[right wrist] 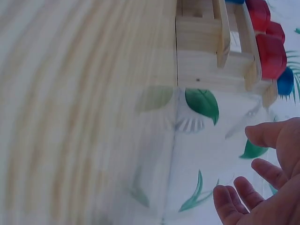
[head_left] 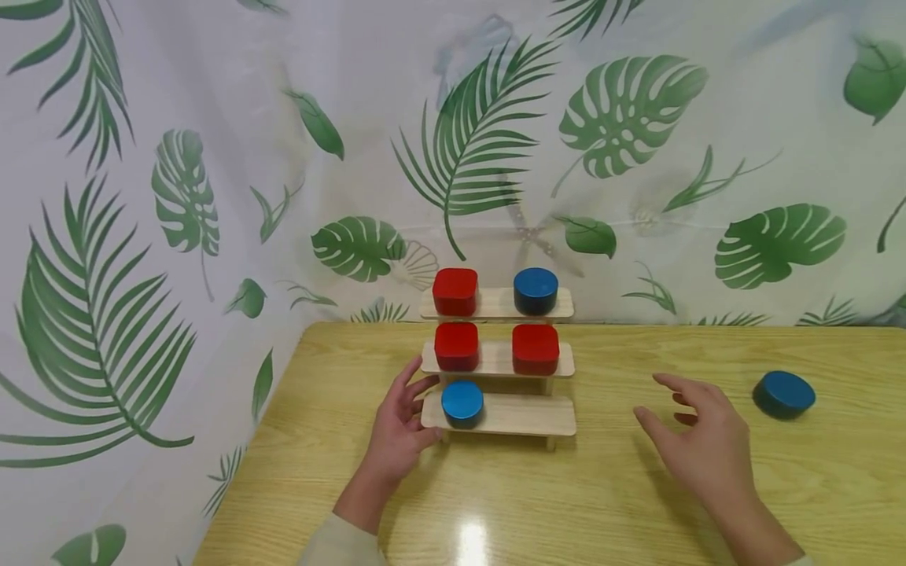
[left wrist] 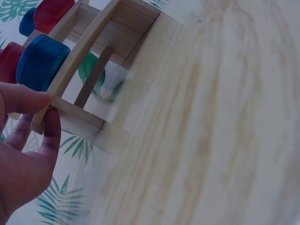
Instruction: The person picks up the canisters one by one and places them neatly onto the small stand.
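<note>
A three-tier wooden stand (head_left: 524,417) stands on the table against the patterned cloth. My left hand (head_left: 399,428) pinches the left end of its lowest board, thumb on top and a finger below in the left wrist view. Beside that thumb sits a round blue tin (head_left: 463,404). Two red square-cornered tins, a left one (head_left: 456,347) and a right one (head_left: 535,349), occupy the middle tier. Up top are another red tin (head_left: 455,292) and a blue tin (head_left: 535,291). My right hand (head_left: 708,444) hovers right of the stand, fingers loosely bent and holding nothing.
A separate round blue tin (head_left: 784,395) lies on the wooden table (head_left: 602,503), to the right of my right hand. Behind and to the left hangs a white cloth (head_left: 495,228) printed with green leaves.
</note>
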The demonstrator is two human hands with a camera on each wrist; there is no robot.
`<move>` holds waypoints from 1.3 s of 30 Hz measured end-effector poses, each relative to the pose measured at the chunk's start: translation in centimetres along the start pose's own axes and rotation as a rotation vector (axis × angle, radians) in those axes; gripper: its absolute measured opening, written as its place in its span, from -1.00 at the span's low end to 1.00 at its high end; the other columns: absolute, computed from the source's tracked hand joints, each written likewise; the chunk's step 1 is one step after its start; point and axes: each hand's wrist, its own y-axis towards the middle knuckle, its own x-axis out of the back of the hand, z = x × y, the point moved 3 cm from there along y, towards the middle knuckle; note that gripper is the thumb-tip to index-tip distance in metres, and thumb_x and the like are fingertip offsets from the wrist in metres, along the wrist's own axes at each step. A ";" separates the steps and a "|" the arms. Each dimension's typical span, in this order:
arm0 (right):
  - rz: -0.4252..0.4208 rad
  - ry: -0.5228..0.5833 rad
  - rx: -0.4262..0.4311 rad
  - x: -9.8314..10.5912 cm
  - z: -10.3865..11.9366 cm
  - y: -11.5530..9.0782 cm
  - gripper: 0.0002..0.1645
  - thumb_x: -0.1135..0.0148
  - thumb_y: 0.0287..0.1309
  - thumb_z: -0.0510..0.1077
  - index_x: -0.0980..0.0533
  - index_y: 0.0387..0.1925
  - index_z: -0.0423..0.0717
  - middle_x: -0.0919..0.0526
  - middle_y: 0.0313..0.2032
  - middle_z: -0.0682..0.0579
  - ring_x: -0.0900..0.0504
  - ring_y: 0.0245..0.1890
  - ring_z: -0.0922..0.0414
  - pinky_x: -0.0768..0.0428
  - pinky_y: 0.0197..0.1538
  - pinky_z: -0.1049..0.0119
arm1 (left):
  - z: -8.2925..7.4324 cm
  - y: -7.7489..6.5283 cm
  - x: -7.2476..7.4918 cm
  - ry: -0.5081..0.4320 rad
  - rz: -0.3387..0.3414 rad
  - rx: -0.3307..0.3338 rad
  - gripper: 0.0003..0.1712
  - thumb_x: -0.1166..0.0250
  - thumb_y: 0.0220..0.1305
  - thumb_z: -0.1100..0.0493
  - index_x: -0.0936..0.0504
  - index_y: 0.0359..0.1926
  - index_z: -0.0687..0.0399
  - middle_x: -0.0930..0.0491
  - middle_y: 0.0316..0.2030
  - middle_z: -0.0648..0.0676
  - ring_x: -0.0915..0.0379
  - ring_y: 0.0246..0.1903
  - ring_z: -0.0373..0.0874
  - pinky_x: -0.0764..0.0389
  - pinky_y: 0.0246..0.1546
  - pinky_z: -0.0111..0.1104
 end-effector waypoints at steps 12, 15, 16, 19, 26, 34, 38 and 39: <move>0.014 -0.062 -0.131 2.8 -3.2 0.6 -0.36 -0.45 0.15 -0.11 -0.52 0.23 -0.26 -0.50 0.09 -0.32 -0.50 0.04 -0.29 -0.34 -0.31 0.70 | 0.0 0.0 0.0 0.016 0.005 -0.016 0.18 -0.27 0.01 0.68 -0.14 0.53 -0.26 -0.36 0.36 0.10 -0.25 0.19 0.21 -0.55 0.00 -0.28; 0.013 -0.083 -0.160 3.4 -4.2 0.8 -0.34 -0.44 0.16 -0.07 -0.50 0.25 -0.27 -0.48 0.11 -0.34 -0.47 0.06 -0.32 -0.34 -0.35 0.68 | 0.0 0.0 0.0 0.013 0.006 -0.018 0.18 -0.26 0.01 0.69 -0.15 0.53 -0.26 -0.36 0.36 0.10 -0.25 0.18 0.22 -0.57 -0.05 -0.29; 0.014 -0.086 -0.172 3.6 -4.5 0.8 -0.33 -0.44 0.16 -0.06 -0.50 0.25 -0.27 -0.47 0.12 -0.35 -0.46 0.07 -0.33 -0.34 -0.36 0.67 | 0.0 0.0 0.0 0.013 0.005 -0.017 0.18 -0.26 0.00 0.69 -0.15 0.53 -0.27 -0.36 0.36 0.10 -0.25 0.18 0.22 -0.56 -0.04 -0.29; 0.011 -0.106 -0.198 4.1 -5.5 1.0 -0.31 -0.43 0.17 -0.03 -0.49 0.26 -0.25 -0.48 0.15 -0.34 -0.47 0.08 -0.33 -0.33 -0.40 0.67 | 0.1 -0.1 0.1 0.016 0.005 -0.013 0.18 -0.27 0.00 0.68 -0.14 0.53 -0.27 -0.36 0.36 0.09 -0.23 0.20 0.20 -0.54 0.02 -0.27; -0.070 -0.188 -0.195 5.4 -7.3 1.3 -0.32 -0.47 0.07 -0.09 -0.52 0.20 -0.30 -0.48 0.03 -0.45 -0.49 -0.06 -0.36 -0.49 -0.17 0.06 | 0.2 -0.1 0.0 0.025 -0.009 0.006 0.21 -0.29 0.00 0.67 -0.15 0.52 -0.39 -0.36 0.36 0.01 -0.23 0.23 0.15 -0.52 0.08 -0.20; -0.025 -0.218 -0.344 6.4 -9.2 2.0 -0.23 -0.39 0.15 -0.06 -0.37 0.28 -0.40 -0.31 0.14 -0.58 -0.16 0.24 -0.51 -0.15 0.14 -0.41 | 0.0 0.0 0.0 0.009 -0.012 0.013 0.22 -0.28 0.00 0.68 -0.15 0.51 -0.40 -0.35 0.36 0.01 -0.21 0.24 0.15 -0.55 0.04 -0.20; 0.022 -0.227 -0.422 6.7 -9.9 2.2 -0.16 -0.35 0.19 -0.02 -0.28 0.35 -0.37 -0.14 0.23 -0.63 -0.03 0.30 -0.52 -0.17 0.11 -0.42 | 0.0 0.0 0.0 0.004 -0.006 0.010 0.22 -0.28 0.00 0.68 -0.15 0.51 -0.40 -0.35 0.36 0.01 -0.20 0.24 0.15 -0.53 0.07 -0.21; 0.028 -0.228 -0.432 6.8 -10.0 2.2 -0.15 -0.35 0.19 -0.01 -0.27 0.36 -0.36 -0.11 0.24 -0.63 -0.01 0.31 -0.52 -0.18 0.10 -0.42 | 0.0 0.0 0.0 0.006 -0.004 0.008 0.22 -0.28 -0.01 0.68 -0.15 0.52 -0.40 -0.35 0.36 0.01 -0.20 0.25 0.15 -0.52 0.08 -0.22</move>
